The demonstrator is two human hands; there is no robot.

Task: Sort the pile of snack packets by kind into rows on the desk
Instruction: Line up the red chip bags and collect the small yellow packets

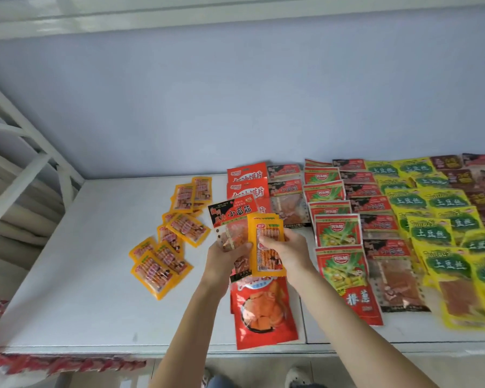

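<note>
The snack packets [337,233] are made of glossy printed plastic film, with clear windows set into several of them, and highlights are caught on the orange packets [266,247]. The desk [81,275] is finished in a smooth, matt white surface. The frame [25,141] at the left is coated in smooth white paint.

Both bare forearms reach forward, the left hand [226,254] and right hand [284,252] raised close together, fingers curled, seemingly pinching, thumbs turned toward each other.
</note>
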